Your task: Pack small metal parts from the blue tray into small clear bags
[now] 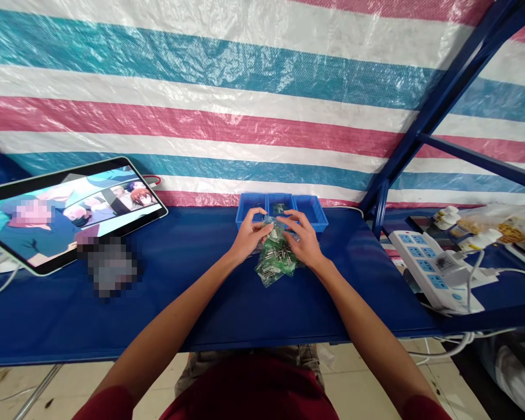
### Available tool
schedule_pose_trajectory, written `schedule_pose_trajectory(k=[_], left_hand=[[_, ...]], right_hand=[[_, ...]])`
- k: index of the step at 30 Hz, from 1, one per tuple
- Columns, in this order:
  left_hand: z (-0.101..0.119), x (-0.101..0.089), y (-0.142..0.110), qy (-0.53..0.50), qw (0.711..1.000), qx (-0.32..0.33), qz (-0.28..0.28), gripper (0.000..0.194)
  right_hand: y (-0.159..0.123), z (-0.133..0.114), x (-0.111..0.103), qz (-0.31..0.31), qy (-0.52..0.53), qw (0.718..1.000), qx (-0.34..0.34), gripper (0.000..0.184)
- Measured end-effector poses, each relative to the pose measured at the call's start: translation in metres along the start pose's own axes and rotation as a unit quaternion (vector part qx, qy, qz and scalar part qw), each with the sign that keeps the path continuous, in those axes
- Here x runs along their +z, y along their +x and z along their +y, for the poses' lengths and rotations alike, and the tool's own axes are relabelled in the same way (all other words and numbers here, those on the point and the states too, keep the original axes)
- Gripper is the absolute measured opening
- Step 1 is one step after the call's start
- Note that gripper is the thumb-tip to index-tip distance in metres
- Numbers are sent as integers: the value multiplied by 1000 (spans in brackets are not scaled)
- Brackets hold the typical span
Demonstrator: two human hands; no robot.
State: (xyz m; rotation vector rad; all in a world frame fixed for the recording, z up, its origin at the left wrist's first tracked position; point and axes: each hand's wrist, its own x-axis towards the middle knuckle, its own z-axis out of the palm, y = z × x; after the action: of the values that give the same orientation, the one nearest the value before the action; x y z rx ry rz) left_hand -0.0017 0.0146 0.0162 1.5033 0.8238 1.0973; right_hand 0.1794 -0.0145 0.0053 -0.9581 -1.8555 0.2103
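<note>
Green-tinged plastic packets [275, 259], filled with slim silvery and dark pieces, lay heaped on a blue desk [210, 315], directly before the person and between two bare hands. The left hand [246, 238] curved in from one side, thumb and fingers bent about a clear packet [269, 221] at the top of the heap; whether that grip was pinching the plastic could not be told. Opposite, the right hand [306, 240] arched over the heap's other edge with fingers apart and bent; whether its grip had hold of anything was likewise impossible to tell. Just beyond the heap stood a blue tray [322, 221] with three compartments side by side, a green packet [280, 207] showing in the middle one.

Farther out on the left, a tablet [83, 219] sat at a slant on the desk, lit with cartoon figures, a red cable [158, 180] near its upper corner. A pixelated patch [112, 268] obscured whatever lay at its lower edge. On the right, past a slanting blue metal frame [437, 93], a white power strip [409, 256] with blue-faced sockets lay near a clear bag [510, 227] of yellowish bits. Red, white and blue stripes ran across a shiny sheet [227, 76] behind the desk; dark red sleeves [109, 405] framed the foreground above a pale tiled floor [154, 385].
</note>
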Motion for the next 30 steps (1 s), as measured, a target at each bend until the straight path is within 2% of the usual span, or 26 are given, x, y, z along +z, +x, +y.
schedule_pose_trajectory(k=[2,4,8,10,12,14,16,18,21,24,27,30], left_hand=[[0,2,-2,-7,1000,-13,-15,44],[-1,2,-3,31,999,5,-16,36],[-1,0,-5,139,986,88,7,41],[0,0,-6,154,984,89,-7,39],[2,2,-7,135,989,64,-13,34],[4,4,-8,84,996,40,11,38],[5,7,-8,30,998,26,43,42],[4,7,-7,-12,998,20,61,38],[-2,6,-4,-69,996,0,48,35],[-4,4,-2,-92,995,-17,22,38],[-1,1,-3,19,1000,19,-1,46],[5,-3,-5,182,978,99,8,39]], right_hand=[[0,3,2,0,-13,1000,-20,27],[0,4,4,-6,-13,1000,-13,21],[1,0,4,-1,-4,998,57,14],[2,-3,3,16,11,995,94,14],[2,-7,2,30,31,991,126,20],[1,-9,0,33,56,989,131,25],[1,-10,-1,22,69,993,97,25],[1,-9,-1,1,70,996,53,29],[2,-7,0,-9,63,998,27,29],[2,-5,3,8,46,998,40,18],[1,-4,4,15,31,996,87,15],[1,-4,4,14,65,988,139,18]])
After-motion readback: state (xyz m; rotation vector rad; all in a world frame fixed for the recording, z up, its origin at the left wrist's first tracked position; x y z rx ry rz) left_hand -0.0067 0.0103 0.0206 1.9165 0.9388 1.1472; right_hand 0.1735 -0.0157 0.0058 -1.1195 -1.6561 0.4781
